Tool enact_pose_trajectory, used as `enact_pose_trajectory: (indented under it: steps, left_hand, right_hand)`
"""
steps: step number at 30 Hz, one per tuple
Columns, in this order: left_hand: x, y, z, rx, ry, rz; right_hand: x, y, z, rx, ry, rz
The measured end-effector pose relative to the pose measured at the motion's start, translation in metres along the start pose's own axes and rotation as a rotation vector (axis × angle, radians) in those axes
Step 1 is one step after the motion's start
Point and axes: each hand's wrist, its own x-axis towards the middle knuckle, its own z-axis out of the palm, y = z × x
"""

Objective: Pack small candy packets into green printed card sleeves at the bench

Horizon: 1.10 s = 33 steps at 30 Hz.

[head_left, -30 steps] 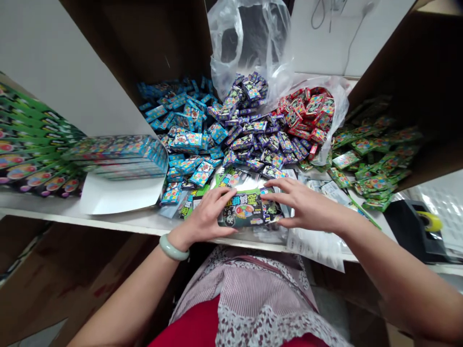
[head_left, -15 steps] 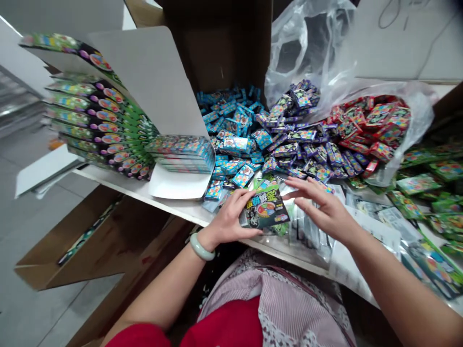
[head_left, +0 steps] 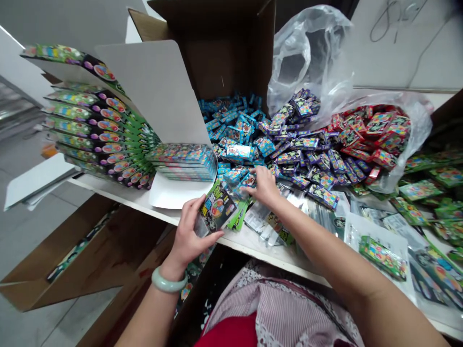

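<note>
My left hand (head_left: 191, 233), with a pale green bangle at the wrist, grips a flat printed pouch (head_left: 217, 207) in black and green by its near left side. Clear plastic shows at the pouch's far right end, close to my right hand. My right hand (head_left: 265, 187) is at the front of the heap of small blue packets (head_left: 235, 152), thumb and fingers closed around one blue packet (head_left: 249, 180). Green printed cards or pouches (head_left: 238, 216) lie under the held pouch. More clear pouches (head_left: 260, 224) lie beneath my right forearm.
Purple packets (head_left: 304, 144) and red packets (head_left: 379, 127) in clear bags lie right of the blue heap. Green packets (head_left: 419, 185) lie far right. An open display box (head_left: 155, 91) and fanned green boxes (head_left: 108, 125) stand left. Cardboard cartons (head_left: 87, 255) sit below the table edge.
My left hand has moved left with the pouch, which has tilted. My right hand has gone from the pouch's right side to the blue packets and closed around one.
</note>
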Motion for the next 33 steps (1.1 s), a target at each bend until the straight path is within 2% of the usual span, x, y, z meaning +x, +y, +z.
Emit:
enact_pose_trajectory:
  steps: [3, 6, 9, 11, 13, 16, 18, 20, 22, 25, 27, 29, 33]
  left_hand:
    - [0.003, -0.002, 0.000, -0.003, 0.012, 0.014]
    - [0.007, -0.002, 0.002, 0.012, -0.007, 0.033]
    - [0.011, 0.002, 0.011, -0.011, -0.092, 0.053]
    - [0.014, 0.007, 0.020, -0.015, -0.164, 0.089]
    - [0.017, 0.012, 0.027, 0.010, -0.221, 0.128]
    - [0.021, 0.018, 0.034, 0.054, -0.276, 0.164]
    - [0.023, 0.020, 0.036, 0.069, -0.314, 0.184]
    - [0.025, 0.020, 0.037, 0.078, -0.349, 0.202]
    - [0.026, 0.020, 0.038, 0.084, -0.373, 0.215]
    - [0.026, 0.022, 0.042, 0.068, -0.400, 0.260]
    - [0.026, 0.025, 0.048, 0.025, -0.414, 0.306]
    - [0.027, 0.029, 0.055, -0.016, -0.423, 0.334]
    - [0.032, 0.040, 0.065, -0.040, -0.469, 0.376]
  right_hand:
    - [-0.018, 0.007, -0.025, 0.053, 0.019, -0.025]
    - [-0.050, 0.022, -0.059, -0.052, 0.020, -0.161]
    - [-0.086, 0.037, -0.082, -0.240, -0.175, -0.327]
    - [-0.104, 0.045, -0.089, -0.244, -0.340, -0.350]
    - [-0.114, 0.050, -0.091, -0.193, -0.371, -0.301]
    - [-0.118, 0.054, -0.086, -0.244, -0.180, -0.090]
    - [-0.117, 0.055, -0.080, -0.305, -0.122, 0.008]
    - [-0.115, 0.053, -0.077, -0.284, -0.145, 0.024]
    - [-0.114, 0.050, -0.082, -0.203, -0.113, 0.009]
    - [-0.116, 0.038, -0.107, -0.087, -0.040, -0.096]
    - [-0.118, 0.027, -0.127, -0.093, -0.113, -0.215]
    - [-0.119, 0.017, -0.144, -0.147, -0.240, -0.305]
    - [-0.118, 0.010, -0.158, -0.201, -0.412, -0.361]
